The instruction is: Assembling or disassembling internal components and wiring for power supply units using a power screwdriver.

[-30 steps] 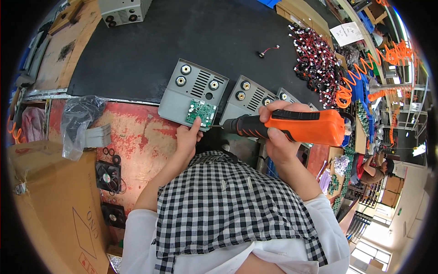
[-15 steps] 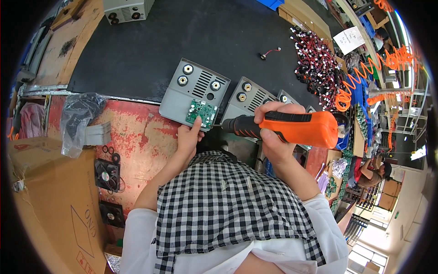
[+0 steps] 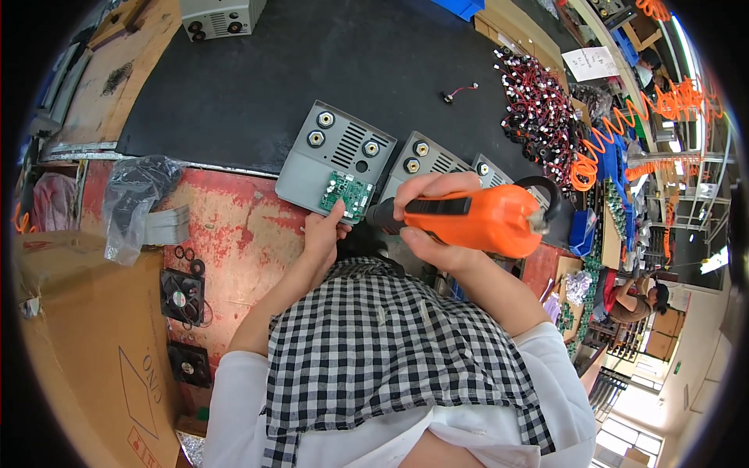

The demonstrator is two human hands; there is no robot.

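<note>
A grey metal panel [image 3: 299, 178] with brass-centred terminals and vent slots lies tilted near the work surface's front edge. A green circuit board [image 3: 344, 193] sits against its lower right corner. My left hand [image 3: 321, 235] pinches this corner, thumb on the board and fingers curled underneath. My right hand [image 3: 438, 253] is wrapped round an orange and black power screwdriver [image 3: 493, 221], held level. Its dark nose points left at the board's right edge; the bit's tip is hidden from sight. Behind the screwdriver rests a second grey panel [image 3: 421, 161], partly covered by the tool and hand.
Right of the panels lies a heap of red and black wired connectors [image 3: 538, 109]; one loose connector [image 3: 449, 97] is apart from it. Coiled orange hoses [image 3: 585, 171] hang at the right. A cardboard box [image 3: 94, 335] and black fans [image 3: 182, 296] are at left.
My right hand and the screwdriver have moved left, bringing the nose up to the board's edge. The panel has shifted very slightly; my left hand keeps its hold.
</note>
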